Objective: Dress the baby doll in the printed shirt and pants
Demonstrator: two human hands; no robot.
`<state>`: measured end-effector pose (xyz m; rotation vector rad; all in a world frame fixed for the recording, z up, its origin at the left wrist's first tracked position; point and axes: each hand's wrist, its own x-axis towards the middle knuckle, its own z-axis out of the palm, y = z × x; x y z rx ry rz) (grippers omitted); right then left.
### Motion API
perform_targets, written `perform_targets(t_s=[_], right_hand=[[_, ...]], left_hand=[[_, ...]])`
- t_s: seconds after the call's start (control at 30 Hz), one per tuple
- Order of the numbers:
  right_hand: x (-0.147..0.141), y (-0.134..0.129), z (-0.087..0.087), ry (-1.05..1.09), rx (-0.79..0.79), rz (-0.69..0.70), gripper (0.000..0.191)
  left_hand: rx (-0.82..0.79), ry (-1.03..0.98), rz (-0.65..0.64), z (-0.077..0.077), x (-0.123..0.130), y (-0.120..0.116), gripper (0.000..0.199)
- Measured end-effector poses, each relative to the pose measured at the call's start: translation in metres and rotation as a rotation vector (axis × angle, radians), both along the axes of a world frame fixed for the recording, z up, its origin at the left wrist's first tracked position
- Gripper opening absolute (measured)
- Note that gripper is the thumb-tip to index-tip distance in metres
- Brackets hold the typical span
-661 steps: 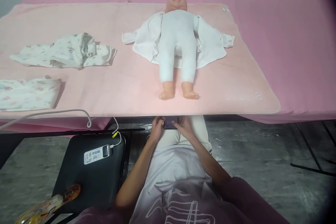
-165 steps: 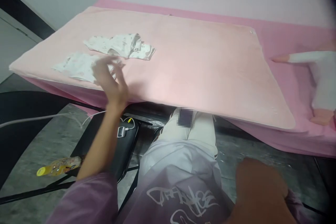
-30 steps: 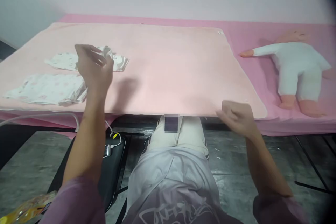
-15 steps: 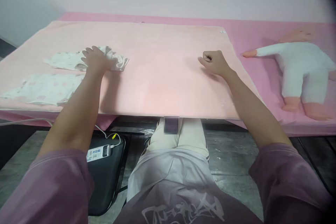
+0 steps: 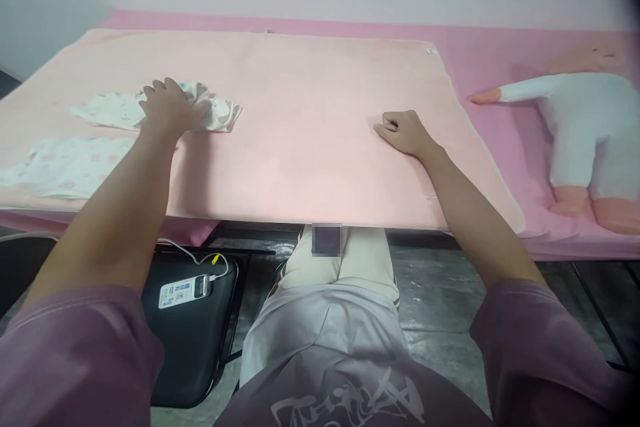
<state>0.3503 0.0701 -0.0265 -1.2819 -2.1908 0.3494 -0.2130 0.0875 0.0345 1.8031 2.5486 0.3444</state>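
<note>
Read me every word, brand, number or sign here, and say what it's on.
Nothing is legible enough to quote.
White device on the black seat: blue characters, too small to read.
Shirt: large white lettering, too stylised and creased to read.
Pink mat: faint marks and a small tag, both unreadable.
Garment under the left hand: printed motifs, no legible words.

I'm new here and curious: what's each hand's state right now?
Left hand: open, spread over the farther patterned garment; no grip visible.
Right hand: closed in a fist, nothing visibly held.
</note>
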Motion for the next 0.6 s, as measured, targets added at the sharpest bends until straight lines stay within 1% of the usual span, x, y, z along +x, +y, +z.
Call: perform_targets(t_s=[0.13, 0.23, 0.4, 0.43, 0.5, 0.6], right_hand=[[0.0, -0.001, 0.001, 0.0, -0.015, -0.004, 0.05], [-0.001, -0.002, 0.002, 0.002, -0.014, -0.006, 0.049], [-0.003, -0.003, 0.004, 0.017, -0.011, 0.004, 0.049], [-0.002, -0.003, 0.004, 0.02, -0.01, 0.006, 0.049], [-0.001, -0.002, 0.003, 0.022, -0.015, 0.004, 0.049], [0.0, -0.001, 0.002, 0.016, -0.024, -0.003, 0.048]], left_hand=[[-0.013, 0.021, -0.03, -0.001, -0.001, -0.001, 0.091], [0.021, 0.01, -0.006, -0.003, -0.006, 0.003, 0.085], [0.143, 0.002, 0.069, -0.005, -0.018, 0.01, 0.074], [0.135, 0.017, 0.066, -0.005, -0.019, 0.011, 0.073], [0.074, 0.04, 0.024, -0.004, -0.019, 0.01, 0.078], [0.006, 0.04, -0.077, -0.002, -0.018, 0.005, 0.095]])
